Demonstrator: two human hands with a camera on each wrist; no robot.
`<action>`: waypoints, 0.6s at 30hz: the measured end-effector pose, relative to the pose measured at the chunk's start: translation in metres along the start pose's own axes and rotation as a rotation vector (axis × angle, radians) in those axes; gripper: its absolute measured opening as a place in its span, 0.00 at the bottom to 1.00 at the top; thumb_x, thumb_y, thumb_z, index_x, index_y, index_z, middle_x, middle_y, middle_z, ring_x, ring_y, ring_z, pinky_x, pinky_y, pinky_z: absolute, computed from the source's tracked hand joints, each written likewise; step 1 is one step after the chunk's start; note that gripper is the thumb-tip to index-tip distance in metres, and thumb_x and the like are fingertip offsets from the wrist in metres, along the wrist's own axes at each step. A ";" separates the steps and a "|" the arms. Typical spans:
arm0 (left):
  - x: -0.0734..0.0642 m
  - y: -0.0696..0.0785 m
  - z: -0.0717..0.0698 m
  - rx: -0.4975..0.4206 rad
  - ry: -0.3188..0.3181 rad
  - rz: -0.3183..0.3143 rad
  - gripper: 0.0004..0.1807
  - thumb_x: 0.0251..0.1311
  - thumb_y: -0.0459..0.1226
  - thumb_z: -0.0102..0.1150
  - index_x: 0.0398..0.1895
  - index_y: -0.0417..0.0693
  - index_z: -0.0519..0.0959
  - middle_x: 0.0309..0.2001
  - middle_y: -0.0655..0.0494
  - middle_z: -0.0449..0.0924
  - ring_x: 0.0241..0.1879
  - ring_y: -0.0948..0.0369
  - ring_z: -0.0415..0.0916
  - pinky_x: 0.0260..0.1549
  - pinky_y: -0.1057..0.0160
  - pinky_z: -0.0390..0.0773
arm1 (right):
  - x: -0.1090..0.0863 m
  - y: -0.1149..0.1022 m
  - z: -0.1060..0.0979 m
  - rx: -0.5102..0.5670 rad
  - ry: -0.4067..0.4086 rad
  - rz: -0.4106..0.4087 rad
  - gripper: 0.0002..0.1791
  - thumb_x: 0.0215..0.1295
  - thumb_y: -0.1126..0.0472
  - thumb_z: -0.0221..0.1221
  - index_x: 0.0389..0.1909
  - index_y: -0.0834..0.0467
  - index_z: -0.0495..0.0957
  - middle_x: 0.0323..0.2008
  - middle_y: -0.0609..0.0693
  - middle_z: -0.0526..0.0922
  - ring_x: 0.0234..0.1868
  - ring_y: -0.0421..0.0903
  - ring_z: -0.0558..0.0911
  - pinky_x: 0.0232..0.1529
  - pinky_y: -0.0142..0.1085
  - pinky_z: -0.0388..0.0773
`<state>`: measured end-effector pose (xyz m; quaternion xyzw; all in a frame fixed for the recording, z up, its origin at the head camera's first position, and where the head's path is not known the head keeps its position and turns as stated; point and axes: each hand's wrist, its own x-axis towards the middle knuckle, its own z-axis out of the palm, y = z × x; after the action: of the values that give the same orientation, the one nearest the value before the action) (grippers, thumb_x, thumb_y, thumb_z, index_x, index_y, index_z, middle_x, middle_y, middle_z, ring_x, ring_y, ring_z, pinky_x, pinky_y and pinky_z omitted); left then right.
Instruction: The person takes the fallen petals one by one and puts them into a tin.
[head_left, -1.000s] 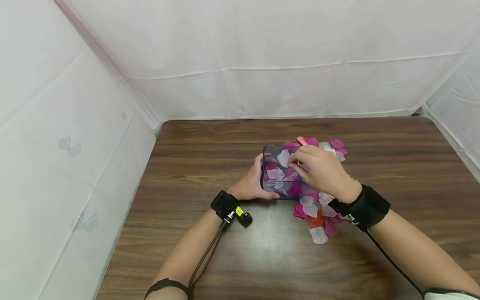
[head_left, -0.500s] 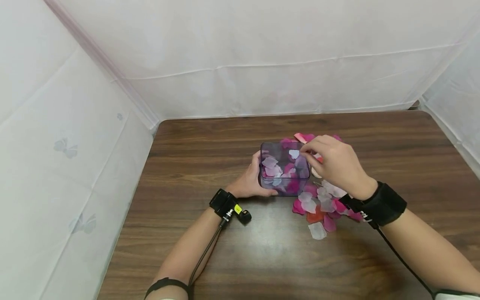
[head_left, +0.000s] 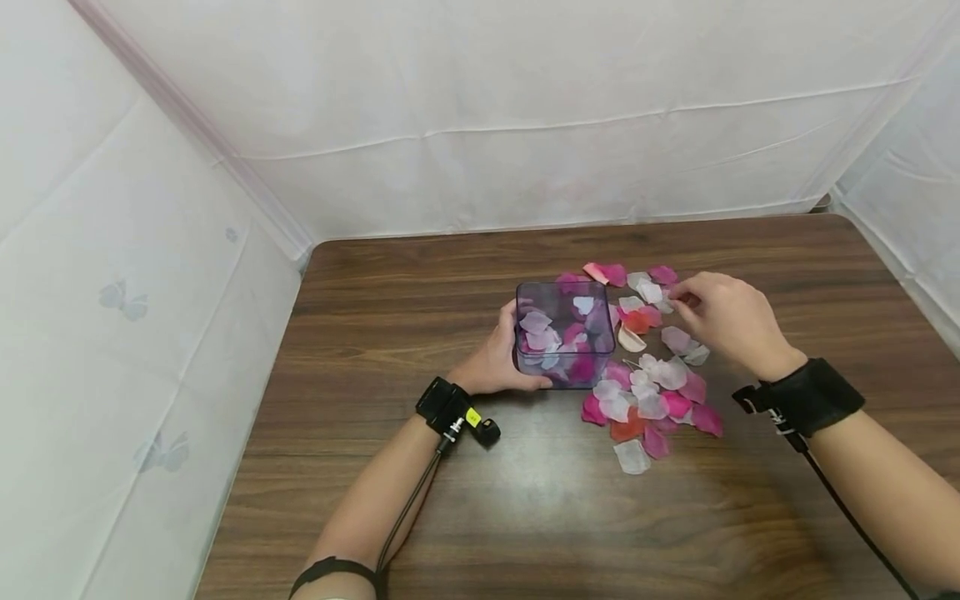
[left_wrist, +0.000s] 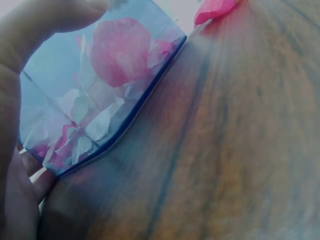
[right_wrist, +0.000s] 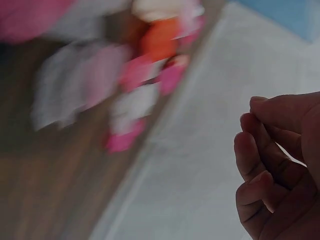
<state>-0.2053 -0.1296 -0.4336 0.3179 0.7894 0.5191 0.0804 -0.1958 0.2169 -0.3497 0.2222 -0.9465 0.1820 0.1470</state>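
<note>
My left hand [head_left: 501,358] grips a clear purple-tinted plastic box [head_left: 564,367] from its left side, with the thumb along the near wall. Pink, white and lilac artificial petals [left_wrist: 121,52] lie inside, seen through the wall in the left wrist view. My right hand [head_left: 731,321] hovers at the right edge of the loose petals [head_left: 652,408], its fingertips above a white petal [head_left: 648,292]. In the right wrist view the right hand's fingers [right_wrist: 250,155] are loosely bent, and nothing shows between them.
Loose petals in magenta, white and orange-red [head_left: 641,319] spread to the right of the box on the brown wooden table [head_left: 375,317]. White cloth [head_left: 487,183] hangs behind the table and at its sides. A cable [head_left: 825,483] trails from the right wrist strap.
My right hand has let go of a white petal in the box and moved right, out over the loose petals. The left hand keeps its hold on the box.
</note>
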 end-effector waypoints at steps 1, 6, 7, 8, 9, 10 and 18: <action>0.000 0.000 0.000 -0.006 0.000 -0.001 0.69 0.39 0.36 0.84 0.76 0.48 0.39 0.67 0.51 0.58 0.65 0.60 0.61 0.68 0.58 0.62 | -0.002 0.006 0.002 -0.003 -0.026 0.012 0.06 0.60 0.66 0.69 0.37 0.64 0.85 0.31 0.56 0.85 0.29 0.50 0.81 0.29 0.50 0.79; -0.001 0.000 0.001 -0.025 -0.002 0.001 0.69 0.39 0.36 0.84 0.76 0.49 0.39 0.67 0.52 0.58 0.65 0.60 0.61 0.68 0.59 0.62 | -0.013 0.024 0.012 -0.041 -0.154 0.032 0.08 0.60 0.65 0.69 0.38 0.64 0.85 0.31 0.56 0.85 0.28 0.48 0.80 0.25 0.47 0.79; -0.001 0.000 0.001 -0.024 -0.001 0.004 0.69 0.39 0.36 0.84 0.76 0.49 0.39 0.67 0.52 0.58 0.65 0.60 0.61 0.68 0.58 0.62 | -0.015 0.025 0.014 -0.047 -0.176 0.031 0.08 0.60 0.64 0.69 0.38 0.64 0.85 0.32 0.56 0.85 0.28 0.48 0.80 0.26 0.47 0.80; -0.001 -0.001 0.000 -0.018 0.000 0.007 0.69 0.39 0.36 0.84 0.76 0.48 0.39 0.67 0.52 0.57 0.65 0.60 0.61 0.68 0.58 0.62 | -0.016 0.026 0.016 -0.055 -0.199 0.033 0.09 0.60 0.63 0.69 0.39 0.65 0.85 0.32 0.57 0.85 0.28 0.49 0.81 0.27 0.48 0.80; -0.001 -0.001 0.000 -0.015 0.001 0.009 0.69 0.39 0.36 0.84 0.76 0.48 0.39 0.67 0.51 0.57 0.65 0.59 0.61 0.68 0.58 0.62 | -0.017 0.027 0.019 -0.057 -0.217 0.035 0.11 0.60 0.62 0.70 0.39 0.66 0.85 0.32 0.58 0.85 0.28 0.49 0.81 0.28 0.49 0.81; -0.001 -0.001 -0.001 -0.008 0.003 0.014 0.69 0.38 0.36 0.84 0.76 0.47 0.39 0.67 0.51 0.57 0.65 0.59 0.61 0.68 0.58 0.62 | -0.018 0.027 0.021 -0.058 -0.238 0.041 0.12 0.61 0.61 0.70 0.39 0.66 0.85 0.33 0.58 0.85 0.28 0.49 0.80 0.28 0.50 0.81; 0.000 -0.002 -0.001 0.003 -0.006 0.003 0.69 0.39 0.37 0.84 0.76 0.49 0.38 0.67 0.51 0.57 0.65 0.60 0.61 0.68 0.58 0.62 | -0.023 0.029 0.032 -0.037 -0.318 0.093 0.10 0.62 0.62 0.69 0.39 0.65 0.87 0.32 0.57 0.85 0.25 0.46 0.76 0.26 0.45 0.79</action>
<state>-0.2063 -0.1304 -0.4348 0.3206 0.7894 0.5171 0.0814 -0.1959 0.2368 -0.3946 0.2013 -0.9703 0.1336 -0.0091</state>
